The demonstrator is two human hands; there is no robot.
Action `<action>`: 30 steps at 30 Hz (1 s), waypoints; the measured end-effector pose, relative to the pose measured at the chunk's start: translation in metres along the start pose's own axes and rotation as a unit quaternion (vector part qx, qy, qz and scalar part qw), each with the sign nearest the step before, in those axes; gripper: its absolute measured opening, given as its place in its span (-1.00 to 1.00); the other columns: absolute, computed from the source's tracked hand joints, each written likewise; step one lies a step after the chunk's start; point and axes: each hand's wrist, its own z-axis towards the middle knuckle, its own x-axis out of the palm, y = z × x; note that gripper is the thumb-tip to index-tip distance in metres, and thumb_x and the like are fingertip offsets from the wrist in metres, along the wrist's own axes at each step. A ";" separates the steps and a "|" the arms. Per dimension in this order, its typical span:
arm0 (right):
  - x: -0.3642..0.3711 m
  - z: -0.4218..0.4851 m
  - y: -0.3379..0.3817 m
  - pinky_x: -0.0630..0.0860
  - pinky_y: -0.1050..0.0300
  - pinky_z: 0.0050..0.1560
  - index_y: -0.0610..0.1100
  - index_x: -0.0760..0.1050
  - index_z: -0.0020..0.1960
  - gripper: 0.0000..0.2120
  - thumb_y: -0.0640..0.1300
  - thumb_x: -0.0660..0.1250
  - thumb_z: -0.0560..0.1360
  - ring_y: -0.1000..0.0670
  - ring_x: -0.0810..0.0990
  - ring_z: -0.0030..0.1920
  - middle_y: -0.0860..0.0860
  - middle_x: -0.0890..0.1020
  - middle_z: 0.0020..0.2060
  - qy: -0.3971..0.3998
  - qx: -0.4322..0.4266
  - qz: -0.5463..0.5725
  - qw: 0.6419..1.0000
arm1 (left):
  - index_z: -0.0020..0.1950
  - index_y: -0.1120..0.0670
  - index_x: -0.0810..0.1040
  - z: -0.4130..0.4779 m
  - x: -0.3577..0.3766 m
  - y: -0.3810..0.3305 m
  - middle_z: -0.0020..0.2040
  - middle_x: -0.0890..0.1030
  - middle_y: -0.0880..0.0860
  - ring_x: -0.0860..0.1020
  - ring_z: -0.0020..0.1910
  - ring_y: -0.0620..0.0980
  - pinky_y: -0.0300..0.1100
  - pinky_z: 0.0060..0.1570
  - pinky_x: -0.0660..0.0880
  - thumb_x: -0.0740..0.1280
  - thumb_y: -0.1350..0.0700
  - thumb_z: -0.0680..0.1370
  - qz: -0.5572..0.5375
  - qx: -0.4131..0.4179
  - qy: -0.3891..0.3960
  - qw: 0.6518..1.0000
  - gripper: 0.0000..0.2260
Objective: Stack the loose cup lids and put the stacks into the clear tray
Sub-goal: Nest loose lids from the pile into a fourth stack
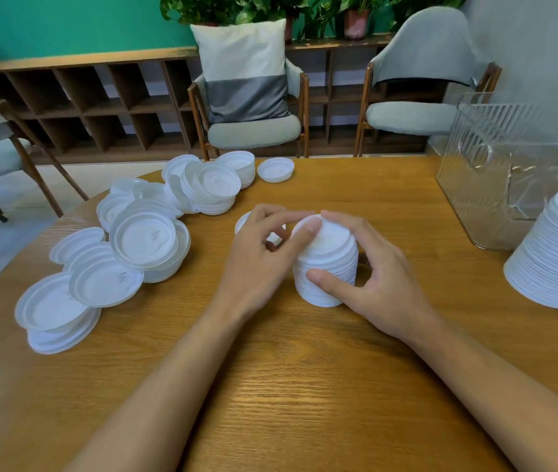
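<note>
While the small stack of lids (pixel 328 267) stands on the bench (pixel 304 386) between the two hands, I'd put the job somewhere short of halfway. The right hand (pixel 369 277) grasps that stack from its own side, thumb against the near wall and fingers wrapped over the far edge. The left hand (pixel 264 253) comes in from the other side with bent fingers, its fingertips on the top lid; its thumb is hidden from me, so I read it as steadying or pressing the lid home. A single lid (pixel 241 224) peeks out just behind the left hand.

Out beyond the left hand lies a wide spread of loose lids (pixel 141 240), some in shallow, leaning piles, others overlapping flat; one lone lid (pixel 275 169) sits farther back. That is the bulk of the remaining work, by my reckoning.

Well to the outside of the right hand stands a tall finished stack (pixel 556 253) on the bench, not yet in the clear tray (pixel 495 172), which stands just behind it. I can make out no lids inside the tray, though its ribbed walls make that hard to judge. So no stack seems to be put away yet.
</note>
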 end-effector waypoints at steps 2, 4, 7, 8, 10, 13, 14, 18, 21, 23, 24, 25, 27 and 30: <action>0.000 0.000 0.000 0.38 0.48 0.18 0.13 0.40 0.50 -0.32 0.20 0.51 0.43 0.28 0.47 0.32 0.29 0.51 0.31 -0.001 -0.001 0.006 1.000 | 0.21 -0.25 0.68 -0.002 0.001 -0.002 0.08 0.53 -0.13 0.56 0.08 -0.11 -0.34 -0.01 0.45 0.51 -0.33 0.40 0.047 0.009 0.007 0.999 -0.59; 0.000 0.000 -0.002 0.37 0.49 0.20 0.15 0.35 0.54 -0.26 0.20 0.53 0.42 0.30 0.45 0.35 0.29 0.49 0.36 0.002 0.009 0.014 1.000 | 0.28 -0.24 0.64 -0.003 0.001 -0.002 0.10 0.57 -0.13 0.58 0.10 -0.09 -0.26 0.00 0.50 0.60 -0.23 0.40 0.048 0.018 0.004 0.999 -0.52; -0.001 0.000 -0.004 0.42 0.36 0.30 0.25 0.25 0.58 -0.15 0.24 0.55 0.39 0.27 0.43 0.41 0.28 0.48 0.41 0.008 0.028 0.025 0.999 | 0.43 -0.13 0.55 -0.001 -0.007 -0.003 0.18 0.65 -0.13 0.60 0.20 -0.04 -0.02 0.19 0.58 0.60 -0.03 0.45 -0.013 0.023 0.030 0.999 -0.43; -0.002 0.000 -0.004 0.44 0.27 0.33 0.28 0.22 0.59 -0.13 0.24 0.55 0.39 0.26 0.43 0.42 0.28 0.47 0.42 0.011 0.033 0.029 0.999 | 0.46 -0.10 0.51 0.000 -0.010 -0.003 0.20 0.67 -0.14 0.60 0.25 -0.04 0.05 0.26 0.57 0.59 0.03 0.47 -0.020 0.027 0.043 0.998 -0.42; -0.003 0.000 -0.004 0.47 0.13 0.38 0.31 0.18 0.60 -0.11 0.23 0.56 0.39 0.25 0.43 0.43 0.28 0.48 0.42 0.017 0.037 0.035 0.999 | 0.50 -0.07 0.45 0.000 -0.014 -0.004 0.24 0.69 -0.13 0.59 0.32 -0.03 0.14 0.34 0.52 0.54 0.09 0.51 -0.019 0.033 0.065 0.997 -0.41; -0.004 0.000 -0.004 0.49 -0.02 0.41 0.29 0.20 0.60 -0.13 0.24 0.55 0.40 0.20 0.43 0.45 0.25 0.49 0.43 0.020 0.037 0.033 0.999 | 0.52 -0.08 0.42 -0.002 -0.015 -0.005 0.27 0.68 -0.16 0.57 0.37 -0.06 0.18 0.37 0.48 0.49 0.10 0.52 -0.002 0.035 0.077 0.996 -0.42; -0.003 -0.001 -0.005 0.50 -0.04 0.40 0.27 0.22 0.60 -0.14 0.24 0.55 0.40 0.19 0.44 0.45 0.24 0.50 0.42 0.020 0.035 0.031 0.999 | 0.52 -0.08 0.42 -0.002 -0.014 -0.005 0.27 0.68 -0.17 0.57 0.37 -0.07 0.17 0.38 0.48 0.47 0.10 0.52 0.001 0.035 0.080 0.996 -0.42; -0.002 -0.001 -0.005 0.51 0.04 0.36 0.22 0.31 0.57 -0.19 0.25 0.54 0.40 0.16 0.48 0.41 0.23 0.54 0.37 0.013 0.026 0.031 0.999 | 0.50 -0.08 0.46 -0.003 -0.013 -0.005 0.26 0.68 -0.21 0.56 0.36 -0.11 0.07 0.38 0.48 0.47 0.11 0.52 0.003 0.030 0.091 0.995 -0.45; -0.002 0.000 -0.005 0.50 0.15 0.30 0.17 0.38 0.55 -0.22 0.24 0.55 0.39 0.15 0.51 0.37 0.23 0.56 0.32 0.010 0.020 0.032 0.999 | 0.47 -0.10 0.51 -0.003 -0.010 -0.002 0.25 0.68 -0.21 0.57 0.35 -0.13 0.07 0.37 0.49 0.57 0.04 0.51 0.009 0.026 0.081 0.996 -0.46; -0.002 -0.001 -0.006 0.49 0.23 0.26 0.15 0.39 0.54 -0.22 0.21 0.57 0.39 0.16 0.51 0.36 0.24 0.57 0.32 0.014 0.018 0.031 0.999 | 0.44 -0.11 0.54 -0.002 -0.007 0.001 0.25 0.68 -0.17 0.57 0.35 -0.11 0.10 0.38 0.48 0.62 -0.02 0.46 0.005 0.023 0.072 0.997 -0.43; -0.002 -0.001 -0.006 0.48 0.27 0.25 0.15 0.39 0.54 -0.22 0.20 0.57 0.38 0.17 0.51 0.36 0.25 0.56 0.32 0.015 0.018 0.032 0.999 | 0.43 -0.11 0.55 -0.002 -0.006 0.002 0.26 0.68 -0.16 0.57 0.35 -0.11 0.10 0.39 0.49 0.62 -0.03 0.45 0.002 0.023 0.071 0.997 -0.43; -0.003 -0.001 -0.006 0.47 0.31 0.25 0.15 0.40 0.54 -0.21 0.21 0.57 0.37 0.18 0.50 0.37 0.26 0.56 0.33 0.015 0.018 0.034 0.999 | 0.43 -0.11 0.55 -0.003 -0.005 0.002 0.26 0.67 -0.15 0.57 0.35 -0.11 0.10 0.39 0.49 0.63 -0.03 0.44 0.000 0.022 0.073 0.997 -0.42; -0.003 -0.001 -0.006 0.46 0.34 0.24 0.13 0.41 0.53 -0.20 0.23 0.56 0.35 0.21 0.49 0.38 0.27 0.55 0.34 0.010 0.018 0.040 0.999 | 0.45 -0.11 0.53 -0.003 -0.004 0.002 0.27 0.66 -0.14 0.56 0.35 -0.13 0.09 0.39 0.48 0.63 0.00 0.45 0.001 0.024 0.081 0.996 -0.40; -0.003 -0.001 -0.006 0.49 0.29 0.27 0.13 0.42 0.53 -0.19 0.21 0.57 0.33 0.20 0.47 0.40 0.27 0.55 0.35 0.009 0.017 0.044 0.999 | 0.50 -0.10 0.47 -0.002 -0.005 0.000 0.28 0.65 -0.17 0.55 0.36 -0.17 0.02 0.39 0.49 0.63 0.02 0.47 0.011 0.029 0.092 0.995 -0.36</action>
